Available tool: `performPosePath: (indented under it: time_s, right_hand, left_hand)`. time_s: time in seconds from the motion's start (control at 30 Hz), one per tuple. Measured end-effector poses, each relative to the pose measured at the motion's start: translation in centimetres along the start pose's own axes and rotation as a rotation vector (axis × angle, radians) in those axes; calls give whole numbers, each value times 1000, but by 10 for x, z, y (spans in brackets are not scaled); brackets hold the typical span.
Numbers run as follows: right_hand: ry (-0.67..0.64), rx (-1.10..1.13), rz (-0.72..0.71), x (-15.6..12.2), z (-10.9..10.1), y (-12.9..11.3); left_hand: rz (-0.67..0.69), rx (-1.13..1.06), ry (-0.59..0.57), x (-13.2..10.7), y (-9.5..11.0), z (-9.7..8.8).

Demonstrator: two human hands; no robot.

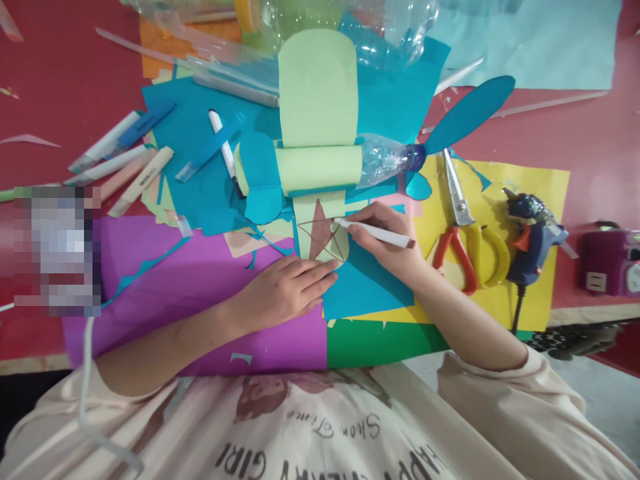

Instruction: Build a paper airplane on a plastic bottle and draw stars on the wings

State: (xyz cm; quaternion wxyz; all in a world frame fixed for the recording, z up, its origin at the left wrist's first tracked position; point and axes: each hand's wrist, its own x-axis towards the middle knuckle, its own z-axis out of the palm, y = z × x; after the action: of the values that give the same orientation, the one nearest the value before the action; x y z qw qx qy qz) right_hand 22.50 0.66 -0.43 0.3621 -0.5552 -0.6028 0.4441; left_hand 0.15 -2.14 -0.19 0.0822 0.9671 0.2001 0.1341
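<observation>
A toy plane made from a plastic bottle [383,160] wrapped in light green paper lies in front of me, with blue paper propeller blades [473,113] at its cap. My right hand [383,237] pinches a white marker [387,235], its tip on the near green wing [333,253]. A brown outlined star [320,230] is drawn there, partly coloured in. My left hand [293,283] lies flat with fingers stretched out, fingertips at the wing's lower edge. The far wing [319,87] points away from me.
Scissors [457,220] with red and yellow handles and a blue glue gun [533,247] lie on yellow paper [545,200] at right. Several markers [143,180] lie left. A clear plastic bottle [395,30] is at the back. Purple paper [200,340] lies nearer me.
</observation>
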Motion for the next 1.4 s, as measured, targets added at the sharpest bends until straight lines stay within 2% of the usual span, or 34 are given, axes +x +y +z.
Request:
performPosePath:
  time_s: [0.1, 0.37, 0.83, 1.2, 1.4]
  right_hand:
    - [-26, -9, 1, 0, -1, -1]
    - [63, -9, 30, 0, 1, 1]
    - [-72, -84, -32, 0, -1, -6]
    - [-66, -69, -50, 0, -2, -6]
    - [-28, -51, -4, 0, -1, -4]
  left_hand:
    - [-3, -2, -18, 0, 0, 1]
    - [-3, -6, -6, 1, 0, -2]
    - [-4, -6, -29, 0, 0, -2]
    - [0, -5, -18, 1, 0, -3]
    - [-3, -2, -26, 1, 0, -2]
